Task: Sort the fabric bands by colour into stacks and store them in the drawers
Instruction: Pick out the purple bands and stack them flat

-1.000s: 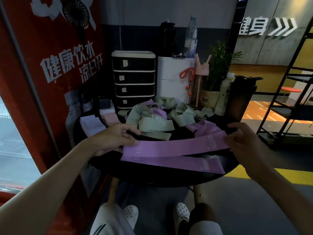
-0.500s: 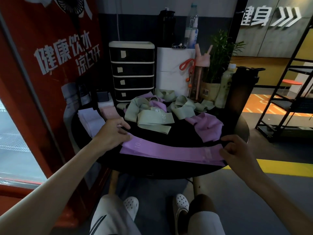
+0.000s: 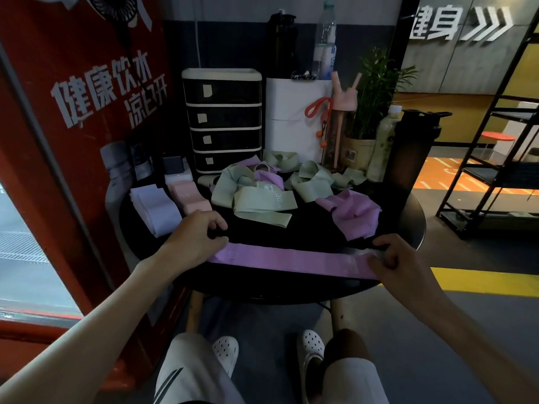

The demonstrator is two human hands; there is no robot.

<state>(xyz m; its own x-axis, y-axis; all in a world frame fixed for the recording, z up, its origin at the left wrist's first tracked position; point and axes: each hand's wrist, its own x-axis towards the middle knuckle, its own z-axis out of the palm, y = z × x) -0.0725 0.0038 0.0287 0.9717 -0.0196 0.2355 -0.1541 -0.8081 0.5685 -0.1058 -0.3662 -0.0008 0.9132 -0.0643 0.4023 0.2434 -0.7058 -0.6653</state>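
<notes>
- Stretched flat along the near edge of the round black table point(image 3: 414, 225): long purple fabric band point(image 3: 291, 259), left hand point(image 3: 195, 237) pinching one end, right hand point(image 3: 390, 258) gripping the other, hands well apart.
- Apparently done: folded white fabric stack point(image 3: 154, 208) and pink fabric stack point(image 3: 189, 196), far left.
- Left to sort: tangled pale green bands point(image 3: 262, 199), crumpled purple band point(image 3: 353, 211).
- Nothing visibly stored; black four-drawer unit point(image 3: 223, 121) closed.

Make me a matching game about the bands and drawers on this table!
1 purple band
2 white stack
3 pink stack
4 drawers

A black, at the back
B held between left hand and right hand
C farthest left of the four
D just right of the white stack

Pairs: 1-B, 2-C, 3-D, 4-A
</notes>
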